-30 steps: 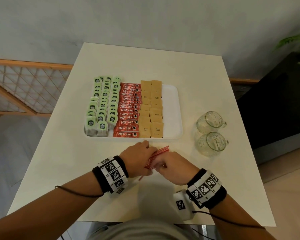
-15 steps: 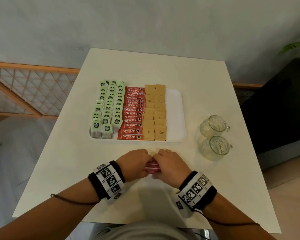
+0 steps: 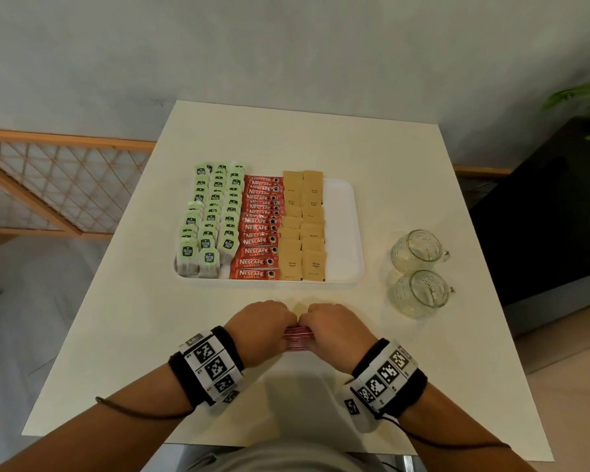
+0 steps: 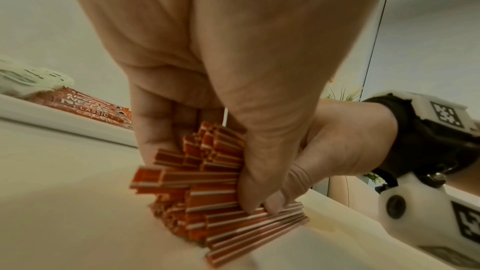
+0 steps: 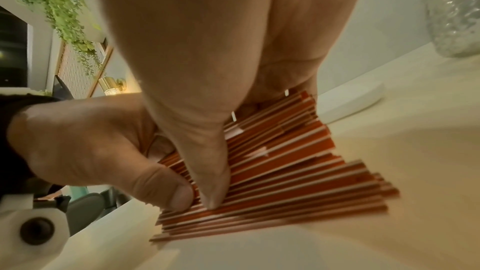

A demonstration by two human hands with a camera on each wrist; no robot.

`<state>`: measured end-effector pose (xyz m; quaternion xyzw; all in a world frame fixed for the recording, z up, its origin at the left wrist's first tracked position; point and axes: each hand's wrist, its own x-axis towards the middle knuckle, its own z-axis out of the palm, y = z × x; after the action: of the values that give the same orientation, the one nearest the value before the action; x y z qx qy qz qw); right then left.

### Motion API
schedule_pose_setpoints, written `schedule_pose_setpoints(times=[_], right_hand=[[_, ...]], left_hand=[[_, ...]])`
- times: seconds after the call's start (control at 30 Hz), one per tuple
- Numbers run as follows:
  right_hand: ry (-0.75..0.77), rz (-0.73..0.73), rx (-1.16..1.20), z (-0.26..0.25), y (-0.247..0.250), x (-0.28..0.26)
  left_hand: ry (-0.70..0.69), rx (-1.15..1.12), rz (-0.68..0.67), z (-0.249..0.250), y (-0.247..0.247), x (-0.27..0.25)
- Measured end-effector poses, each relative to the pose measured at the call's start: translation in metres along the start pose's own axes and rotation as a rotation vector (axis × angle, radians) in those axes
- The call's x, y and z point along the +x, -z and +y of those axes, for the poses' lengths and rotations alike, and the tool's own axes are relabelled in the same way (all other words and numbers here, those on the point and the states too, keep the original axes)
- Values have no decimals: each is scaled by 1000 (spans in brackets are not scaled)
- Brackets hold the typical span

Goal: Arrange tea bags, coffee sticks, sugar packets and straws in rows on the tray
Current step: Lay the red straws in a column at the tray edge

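A bundle of red-and-white straws [image 3: 298, 339] lies crosswise on the table just in front of the white tray [image 3: 341, 233]. My left hand [image 3: 263, 327] and right hand [image 3: 332, 330] both grip it from above, fingers curled over it and thumbs underneath. The wrist views show the straws [image 4: 207, 188] [image 5: 285, 167] fanned out between the fingers with uneven ends. On the tray stand rows of green tea bags [image 3: 212, 216], red coffee sticks [image 3: 259, 229] and brown sugar packets [image 3: 304, 226]. The tray's right strip is bare.
Two glass mugs [image 3: 418, 250] [image 3: 423, 292] lie on their sides right of the tray. The white table [image 3: 133, 318] ends close behind my wrists. A wooden lattice screen [image 3: 48, 189] stands to the left, a dark cabinet [image 3: 542, 216] to the right.
The straws pointed diagonally toward the tray a second ago. Both hands have closed over the bundle and turned it crosswise, knuckles now side by side.
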<state>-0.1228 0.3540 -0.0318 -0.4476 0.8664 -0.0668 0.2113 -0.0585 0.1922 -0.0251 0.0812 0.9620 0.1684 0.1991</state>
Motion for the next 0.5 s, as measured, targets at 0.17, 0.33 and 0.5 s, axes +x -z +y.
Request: schedule_pose_setpoints(times=[0.17, 0.33, 0.5], right_hand=[[24, 1, -2, 2, -1, 0], [33, 22, 0, 4, 4, -1], [18, -3, 61, 6, 9, -2]], left_hand=[[-2, -10, -16, 1, 1, 0], [-1, -14, 22, 0, 3, -1], [-7, 14, 14, 0, 7, -3]])
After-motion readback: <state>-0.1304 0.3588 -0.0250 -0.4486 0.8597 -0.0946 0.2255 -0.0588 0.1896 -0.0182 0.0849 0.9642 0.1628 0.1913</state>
